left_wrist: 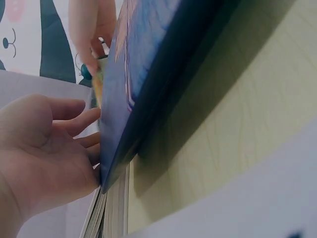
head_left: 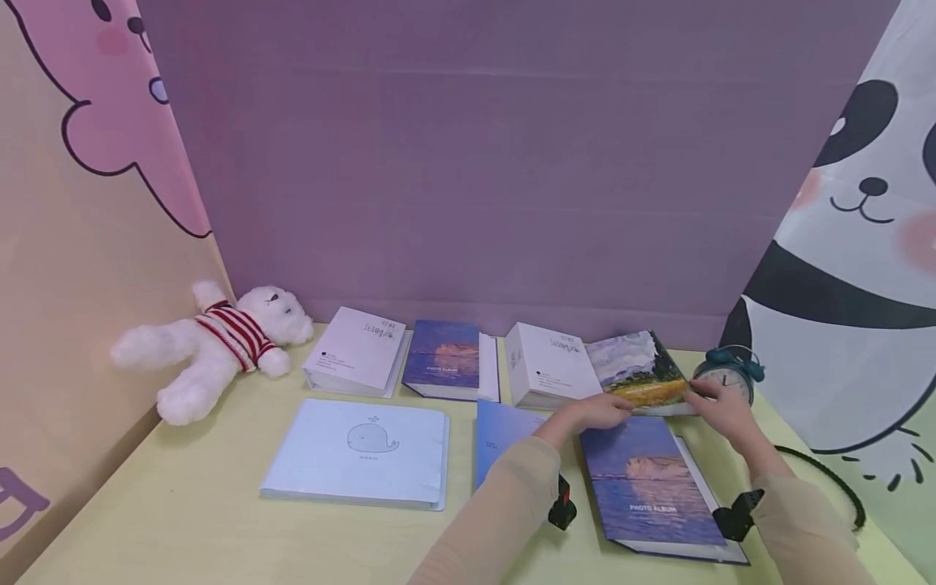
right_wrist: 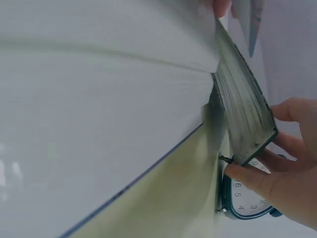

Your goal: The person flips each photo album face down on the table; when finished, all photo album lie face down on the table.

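A thick album with a landscape painting on its cover [head_left: 636, 366] leans at the back right, its page edges [right_wrist: 242, 104] showing in the right wrist view. My right hand [head_left: 727, 414] grips its right front corner, thumb on one face and fingers on the other. At the left front corner, my left hand [head_left: 595, 412] holds the same album, though its fingertips are partly hidden in the left wrist view. A teal alarm clock [head_left: 740, 378] stands just behind my right hand. Nearer me lies a purple-blue photo album [head_left: 643, 479], below both hands.
Two white albums [head_left: 358, 349] and another purple-blue photo album [head_left: 442, 357] line the back. A white whale album [head_left: 358, 455] lies front left, with a blue album [head_left: 500, 431] partly under my left forearm. A white plush bear [head_left: 219, 341] lies far left; a black cord [head_left: 834, 475] curves at right.
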The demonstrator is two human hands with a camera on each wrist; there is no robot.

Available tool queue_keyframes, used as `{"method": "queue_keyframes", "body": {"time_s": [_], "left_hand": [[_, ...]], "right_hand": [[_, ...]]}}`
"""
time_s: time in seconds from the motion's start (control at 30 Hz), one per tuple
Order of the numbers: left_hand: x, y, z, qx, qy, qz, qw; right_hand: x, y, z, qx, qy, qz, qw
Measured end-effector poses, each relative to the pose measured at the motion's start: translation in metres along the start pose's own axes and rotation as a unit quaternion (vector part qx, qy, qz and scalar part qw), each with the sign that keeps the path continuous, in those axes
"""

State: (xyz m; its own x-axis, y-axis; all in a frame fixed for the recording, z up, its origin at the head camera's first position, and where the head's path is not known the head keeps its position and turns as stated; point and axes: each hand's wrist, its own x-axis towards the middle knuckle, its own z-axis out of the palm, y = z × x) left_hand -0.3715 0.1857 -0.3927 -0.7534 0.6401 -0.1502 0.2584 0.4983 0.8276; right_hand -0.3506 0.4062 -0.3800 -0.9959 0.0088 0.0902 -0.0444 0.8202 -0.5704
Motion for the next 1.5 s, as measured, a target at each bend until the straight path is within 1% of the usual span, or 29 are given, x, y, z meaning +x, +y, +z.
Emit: {"method": "queue_keyframes", "body": {"time_s": [0.07,0.17,0.3,0.43,0.53,0.6,0.67,0.8,0.9,0.97,1.13,1.23,1.33,1.43,1.5], "left_hand": [[0.001,0.000,0.001,0.007,0.006,0.004,0.9999],[0.001,0.002,0.002,0.023,0.022,0.009,0.9995],[-0.001,0.004,0.004,0.055,0.046,0.006,0.9974],[-0.005,0.005,0.003,0.090,0.060,0.000,0.9941],[-0.008,0.004,0.001,0.102,0.062,-0.001,0.9929],[-0.008,0.002,0.000,0.099,0.060,0.000,0.9933],[-0.008,0.000,0.000,0.089,0.058,-0.002,0.9943],[-0.007,-0.002,-0.001,0.074,0.068,0.001,0.9949],[-0.008,-0.003,-0.003,0.056,0.083,0.013,0.9949],[-0.008,-0.004,-0.006,0.032,0.092,0.025,0.9950],[-0.010,-0.007,-0.019,-0.009,0.115,0.056,0.9918],[-0.014,-0.008,-0.029,-0.016,0.131,0.069,0.9888],[-0.018,-0.008,-0.039,-0.014,0.152,0.077,0.9853],[-0.022,-0.010,-0.048,-0.013,0.171,0.080,0.9820],[-0.023,-0.014,-0.052,-0.015,0.182,0.080,0.9800]], "right_hand": [[0.000,0.004,0.003,-0.014,0.005,-0.014,1.000],[0.002,0.007,0.007,-0.048,0.013,-0.038,0.998],[0.004,0.006,0.012,-0.105,0.020,-0.074,0.992],[0.002,0.000,0.015,-0.127,0.017,-0.084,0.988],[-0.001,-0.002,0.018,-0.122,0.011,-0.075,0.990],[-0.001,-0.003,0.019,-0.116,0.003,-0.069,0.991],[-0.001,-0.003,0.021,-0.115,-0.005,-0.063,0.991],[-0.001,-0.004,0.022,-0.117,-0.010,-0.066,0.991],[-0.002,-0.009,0.019,-0.116,0.000,-0.085,0.990],[-0.004,-0.014,0.015,-0.113,0.018,-0.102,0.988],[-0.006,-0.031,0.004,-0.067,0.045,-0.120,0.989],[-0.004,-0.040,0.000,-0.039,0.058,-0.124,0.990],[0.000,-0.050,0.000,-0.030,0.079,-0.135,0.987],[0.004,-0.061,0.005,-0.023,0.088,-0.146,0.985],[0.007,-0.067,0.011,-0.021,0.092,-0.155,0.983]]}}
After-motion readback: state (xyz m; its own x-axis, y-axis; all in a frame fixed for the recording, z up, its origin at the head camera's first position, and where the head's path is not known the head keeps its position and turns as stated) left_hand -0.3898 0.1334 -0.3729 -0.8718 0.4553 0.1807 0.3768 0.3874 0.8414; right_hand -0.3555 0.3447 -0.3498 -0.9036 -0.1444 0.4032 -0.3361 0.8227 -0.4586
